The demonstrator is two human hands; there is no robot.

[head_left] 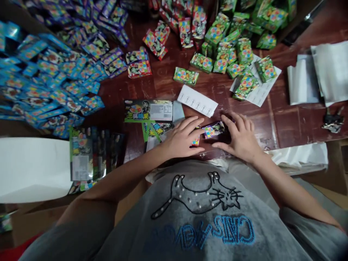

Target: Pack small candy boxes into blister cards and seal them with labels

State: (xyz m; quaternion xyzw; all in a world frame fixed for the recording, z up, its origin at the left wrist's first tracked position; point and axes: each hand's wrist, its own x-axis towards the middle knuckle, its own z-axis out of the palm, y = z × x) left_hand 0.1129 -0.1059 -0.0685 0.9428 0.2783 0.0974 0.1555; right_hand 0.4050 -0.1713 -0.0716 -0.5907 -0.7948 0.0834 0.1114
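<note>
A small purple candy box (214,130) lies on the table between my two hands. My left hand (182,139) rests to its left, fingers stretched and thumb apart, with one fingertip at the box's left end. A red candy box (195,140) shows partly between that hand's thumb and fingers; the rest is covered. My right hand (241,139) curves around the right side of the purple box, thumb and fingers spread. Whether its fingers touch the box I cannot tell. Just beyond lies a white sticker sheet (197,101).
Blue boxes (54,79) and purple boxes (108,21) are heaped left, red ones (185,32) at the back, green ones (217,30) back right. Printed black cartons (148,111) lie by my left hand; more (81,156) stand left. Keys (333,119) and plastic bags (330,72) lie right.
</note>
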